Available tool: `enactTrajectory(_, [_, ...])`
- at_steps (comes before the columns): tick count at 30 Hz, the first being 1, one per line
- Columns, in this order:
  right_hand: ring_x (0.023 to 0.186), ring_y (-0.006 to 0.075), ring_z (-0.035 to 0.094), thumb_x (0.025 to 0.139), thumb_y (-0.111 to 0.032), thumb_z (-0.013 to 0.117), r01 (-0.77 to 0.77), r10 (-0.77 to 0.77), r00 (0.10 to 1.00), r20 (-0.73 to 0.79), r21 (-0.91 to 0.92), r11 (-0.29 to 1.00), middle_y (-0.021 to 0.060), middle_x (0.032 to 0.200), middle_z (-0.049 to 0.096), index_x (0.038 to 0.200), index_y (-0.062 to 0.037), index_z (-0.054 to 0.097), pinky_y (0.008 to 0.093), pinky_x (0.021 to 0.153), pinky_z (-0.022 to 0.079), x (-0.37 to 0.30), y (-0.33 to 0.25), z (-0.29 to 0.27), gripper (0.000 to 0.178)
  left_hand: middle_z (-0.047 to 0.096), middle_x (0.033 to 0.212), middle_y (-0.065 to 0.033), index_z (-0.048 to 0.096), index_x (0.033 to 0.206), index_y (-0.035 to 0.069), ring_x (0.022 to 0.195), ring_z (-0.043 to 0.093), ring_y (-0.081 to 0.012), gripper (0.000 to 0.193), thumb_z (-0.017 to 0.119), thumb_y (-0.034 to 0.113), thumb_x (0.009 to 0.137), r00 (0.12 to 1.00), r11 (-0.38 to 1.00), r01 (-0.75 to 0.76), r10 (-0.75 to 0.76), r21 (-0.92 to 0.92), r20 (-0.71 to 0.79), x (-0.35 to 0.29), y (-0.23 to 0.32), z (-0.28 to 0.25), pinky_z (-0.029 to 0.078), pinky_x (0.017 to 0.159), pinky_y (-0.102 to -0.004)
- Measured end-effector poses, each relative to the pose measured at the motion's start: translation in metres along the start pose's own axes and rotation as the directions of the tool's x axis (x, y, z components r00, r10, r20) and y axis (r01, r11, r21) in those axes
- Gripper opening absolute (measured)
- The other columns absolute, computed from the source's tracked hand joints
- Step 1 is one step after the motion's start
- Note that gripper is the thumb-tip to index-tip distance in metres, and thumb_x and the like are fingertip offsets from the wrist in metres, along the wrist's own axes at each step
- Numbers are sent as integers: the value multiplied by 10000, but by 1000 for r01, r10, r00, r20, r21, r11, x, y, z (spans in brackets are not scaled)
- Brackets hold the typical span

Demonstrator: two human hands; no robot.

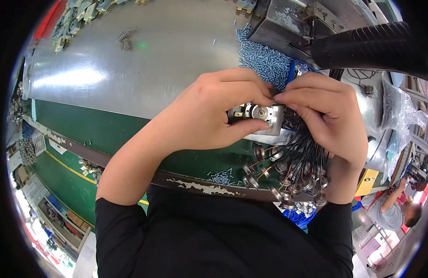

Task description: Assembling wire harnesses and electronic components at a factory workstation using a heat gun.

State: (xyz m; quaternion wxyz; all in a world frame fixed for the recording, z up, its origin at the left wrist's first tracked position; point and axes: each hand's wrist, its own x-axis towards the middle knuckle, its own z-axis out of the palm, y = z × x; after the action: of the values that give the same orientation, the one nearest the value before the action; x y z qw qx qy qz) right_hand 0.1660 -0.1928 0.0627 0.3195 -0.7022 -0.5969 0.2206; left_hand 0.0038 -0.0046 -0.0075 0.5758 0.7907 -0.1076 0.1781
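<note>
My left hand (209, 104) grips a small metal bracket assembly (260, 112) between thumb and fingers; a round silvery disc with a brass-coloured centre faces up on it. Close against its upper right edge, my right hand (332, 109) has thumb and fingertips pinched together. A small dark piece shows at the fingertips of both hands, but I cannot make out what the right one holds. Below the right hand fans a bundle of black wires (309, 146) with several round metal capsules (288, 180) at their ends. Behind the hands lies a heap of bluish screws (265, 58).
A grey metal fixture (285, 25) and a thick black ribbed hose (362, 51) stand at the far right. A coiled spring (125, 39) lies on the metal tabletop (177, 28). Metal parts (82, 16) are piled far left. Loose screws (221, 177) sit near the front edge. Another person (387, 211) is at the right.
</note>
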Motion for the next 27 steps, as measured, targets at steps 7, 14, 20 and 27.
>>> enactTrajectory(7, [873,259,776,843,85,727,-91,94,989,-110,38,995,154,938,794,1010,17,799,310,786,598,-1,-8,0,194,741,1064,-102,716,1035,27,973,741,-307,280,870,92,809,1000,999,-6,6,33,-5,-3,-2,-1,604,820,-384])
enactTrajectory(14, [876,251,781,825,76,759,46,-35,993,-110,95,994,141,930,800,915,31,795,316,790,606,-1,0,1,106,736,1090,-71,716,1032,63,944,735,-295,281,867,125,803,1000,992,1,1,127,-16,-4,2,-2,597,779,-372])
enactTrajectory(20, [915,185,754,805,113,764,-194,226,965,-136,213,957,132,937,788,1127,38,701,283,867,560,-1,-20,6,336,731,1162,-77,720,1024,85,932,740,-294,289,878,133,786,1000,979,22,-17,205,-25,-3,6,0,599,771,-380])
enactTrajectory(27, [940,156,703,843,103,740,-210,231,963,-135,151,966,101,968,777,1256,19,611,306,939,513,3,-26,20,441,726,1217,-94,723,1016,97,939,751,-293,301,895,150,773,999,982,28,-22,186,-38,-4,5,-2,602,765,-376])
